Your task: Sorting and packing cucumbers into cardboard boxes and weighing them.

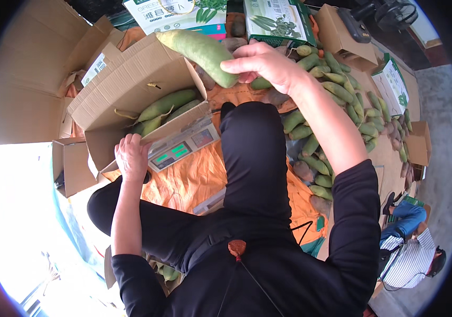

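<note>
Right hand [268,64]: clamped on a chunky green radish [197,52]
Left hand [131,157]: gripping the cardboard box [123,98]
Inside: some more radishes [165,104]

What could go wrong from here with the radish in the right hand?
The radish, held near one end by the right hand, might slip. Dropped into the box, it could bruise the radishes inside. The left hand is on the box's near edge; if the box rests on the scale, that may skew the reading.
</note>
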Demonstrator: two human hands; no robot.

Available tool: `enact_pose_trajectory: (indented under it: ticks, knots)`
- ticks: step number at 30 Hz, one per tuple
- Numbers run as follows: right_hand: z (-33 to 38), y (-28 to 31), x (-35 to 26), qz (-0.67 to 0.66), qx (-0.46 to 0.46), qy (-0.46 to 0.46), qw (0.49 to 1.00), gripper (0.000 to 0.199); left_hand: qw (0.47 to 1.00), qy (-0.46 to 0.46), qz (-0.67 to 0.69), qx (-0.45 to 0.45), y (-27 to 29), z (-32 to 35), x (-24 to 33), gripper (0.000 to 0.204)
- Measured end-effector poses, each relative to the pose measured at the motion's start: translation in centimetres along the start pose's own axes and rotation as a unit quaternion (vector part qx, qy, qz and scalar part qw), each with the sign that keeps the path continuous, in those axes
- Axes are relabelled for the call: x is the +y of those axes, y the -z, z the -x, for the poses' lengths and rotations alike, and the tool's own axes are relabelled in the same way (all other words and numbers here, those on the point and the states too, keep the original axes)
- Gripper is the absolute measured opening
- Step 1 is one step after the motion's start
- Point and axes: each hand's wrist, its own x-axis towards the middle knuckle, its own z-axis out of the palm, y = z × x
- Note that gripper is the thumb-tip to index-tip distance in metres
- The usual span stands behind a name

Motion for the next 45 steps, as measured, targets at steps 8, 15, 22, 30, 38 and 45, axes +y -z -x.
enact_pose_trajectory:
  ticks: [8, 15, 22, 30, 38, 45]
  knots:
    - [3.3, 3.0, 3.6, -0.173, 0.0, 0.014, 0.985, 0.035, 1.0, -0.009, 0.0, -0.008, -0.1, 0.1, -0.1, 0.023]
    - [3.7, 3.0, -1.6, -0.069, -0.063, 0.086, 0.992, 0.041, 1.0, -0.003, 0.006, -0.01, -0.3, 0.1, -0.2, 0.021]
    - [-3.0, -2.1, -3.2, 0.159, -0.171, 0.054, 0.971, 0.039, 1.0, -0.001, -0.006, -0.017, -0.2, 0.1, -0.4, 0.021]
    - [-4.3, -2.9, 1.1, 0.137, 0.001, 0.106, 0.985, 0.037, 1.0, -0.005, -0.001, -0.022, -0.5, 0.5, -0.5, 0.023]
    - [9.9, 1.2, 19.7, 0.057, 0.212, -0.084, 0.972, 0.02, 0.999, -0.027, -0.013, -0.013, -0.5, 0.3, -0.6, 0.028]
    - [25.4, -5.7, 38.4, 0.49, 0.005, -0.124, 0.863, 0.015, 0.998, -0.049, 0.004, -0.035, 0.2, 0.2, -0.1, 0.038]
